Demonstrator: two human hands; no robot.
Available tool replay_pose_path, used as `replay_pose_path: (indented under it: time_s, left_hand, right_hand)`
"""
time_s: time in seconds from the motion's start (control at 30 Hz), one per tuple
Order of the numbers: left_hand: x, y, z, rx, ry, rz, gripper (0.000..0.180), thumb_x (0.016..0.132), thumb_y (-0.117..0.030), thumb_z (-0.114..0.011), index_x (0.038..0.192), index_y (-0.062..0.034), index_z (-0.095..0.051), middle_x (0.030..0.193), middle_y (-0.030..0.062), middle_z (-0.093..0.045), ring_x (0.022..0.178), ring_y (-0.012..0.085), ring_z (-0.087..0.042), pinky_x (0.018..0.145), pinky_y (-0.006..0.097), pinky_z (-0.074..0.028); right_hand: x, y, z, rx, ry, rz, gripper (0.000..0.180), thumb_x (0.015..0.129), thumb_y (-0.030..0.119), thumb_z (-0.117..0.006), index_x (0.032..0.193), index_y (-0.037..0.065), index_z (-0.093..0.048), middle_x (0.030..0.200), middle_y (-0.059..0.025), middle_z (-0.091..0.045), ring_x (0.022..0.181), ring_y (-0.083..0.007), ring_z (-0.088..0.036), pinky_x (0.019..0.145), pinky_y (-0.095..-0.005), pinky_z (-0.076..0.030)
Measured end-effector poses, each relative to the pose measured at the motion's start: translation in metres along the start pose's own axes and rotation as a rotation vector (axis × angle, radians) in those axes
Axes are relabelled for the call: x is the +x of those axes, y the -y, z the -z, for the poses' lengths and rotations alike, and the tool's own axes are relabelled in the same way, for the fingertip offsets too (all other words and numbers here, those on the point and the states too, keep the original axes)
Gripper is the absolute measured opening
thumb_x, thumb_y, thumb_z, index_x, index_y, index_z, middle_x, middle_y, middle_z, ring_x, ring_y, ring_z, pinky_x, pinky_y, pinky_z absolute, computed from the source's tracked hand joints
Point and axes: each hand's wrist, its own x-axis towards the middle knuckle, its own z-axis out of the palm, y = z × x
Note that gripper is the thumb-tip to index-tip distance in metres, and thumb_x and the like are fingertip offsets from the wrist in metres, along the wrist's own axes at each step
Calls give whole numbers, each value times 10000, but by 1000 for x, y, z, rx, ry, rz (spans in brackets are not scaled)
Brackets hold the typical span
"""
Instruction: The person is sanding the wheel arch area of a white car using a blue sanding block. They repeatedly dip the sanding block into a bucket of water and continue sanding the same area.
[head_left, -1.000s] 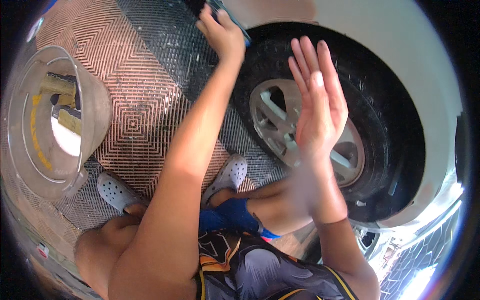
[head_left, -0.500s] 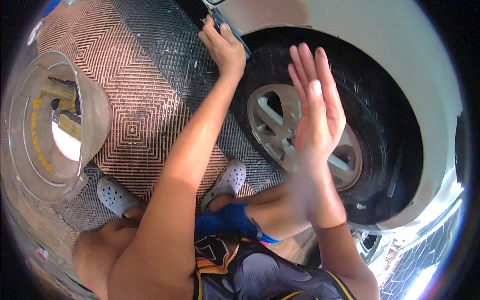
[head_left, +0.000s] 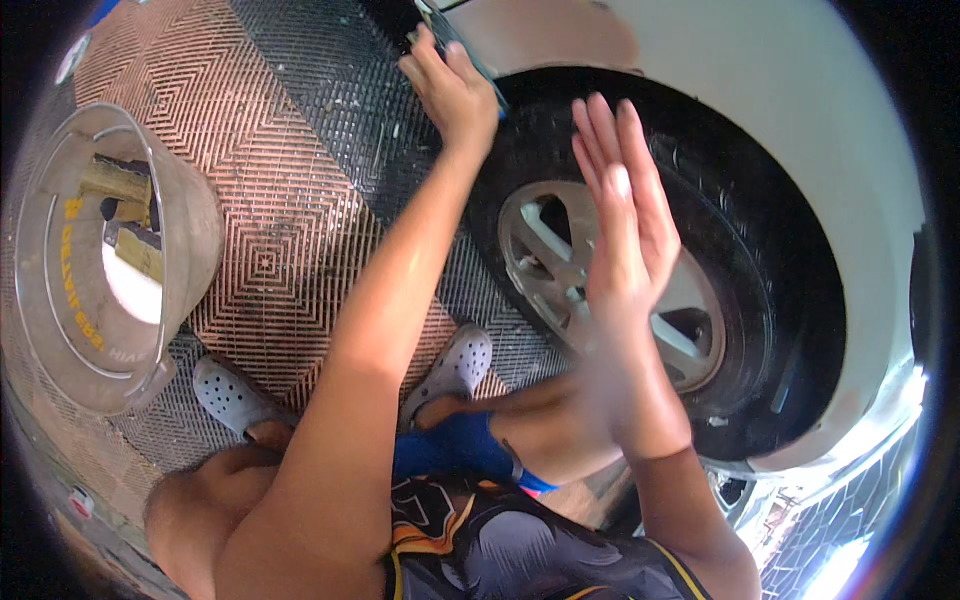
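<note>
**Pressing a Dark Pad Against the Car Body Above the Tyre**

Reaching far forward, the left hand (head_left: 455,90) lies flat over a dark, thin pad (head_left: 440,22) at the top of the view, where the pale car body (head_left: 760,90) meets the black wheel arch. Its fingers (head_left: 425,62) are spread slightly and pressed down on the pad, covering most of it; only narrow edges show, running roughly from upper left to lower right along the panel's edge. Whether it is cloth or sponge cannot be told.

The right hand (head_left: 625,225) is raised, palm open, in front of the tyre (head_left: 790,290), holding nothing; its fingers (head_left: 605,140) are straight, close together and pointing up the picture, somewhat blurred.

The tyre is matt black rubber with a ribbed tread, around a silver spoked wheel (head_left: 545,255). Below lies a floor (head_left: 270,220) of plastic grating in brown and black squares of nested diamond lines. At the left stands a translucent round bucket (head_left: 195,230) holding yellowish blocks. Grey perforated clogs (head_left: 455,365) rest on the grating.
</note>
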Motion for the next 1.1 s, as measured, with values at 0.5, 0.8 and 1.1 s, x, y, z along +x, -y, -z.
replay_pose_path:
  time_s: [0.5, 0.8, 1.1]
  left_hand:
    - [152, -52, 128, -213, 114, -266, 682, 892, -165, -772, 1433, 22, -402, 1331, 179, -514, 1206, 302, -524, 1056, 420, -416]
    - [5, -80, 42, -109, 250, -575, 759, 835, -188, -792, 1483, -124, -403, 1294, 239, -473, 1120, 423, -509, 943, 529, -417]
    - [11, -11, 57, -1, 269, -435, 667, 827, -124, -792, 1397, -71, -451, 1282, 259, -476, 1114, 440, -502, 948, 522, -420]
  right_hand:
    - [17, 48, -9, -845, 252, -16, 332, 960, 143, -595, 1251, 2, -671, 1305, -240, -645, 1219, -392, -619, 1053, -432, -487]
    - [-29, 107, 0, -969, 209, -242, 322, 987, 137, -577, 1262, -4, -668, 1330, -238, -636, 1263, -380, -603, 1067, -424, -465]
    - [-42, 102, 14, -1002, 195, -342, 323, 987, 127, -581, 1269, -6, -662, 1346, -242, -624, 1259, -397, -598, 1068, -426, -466]
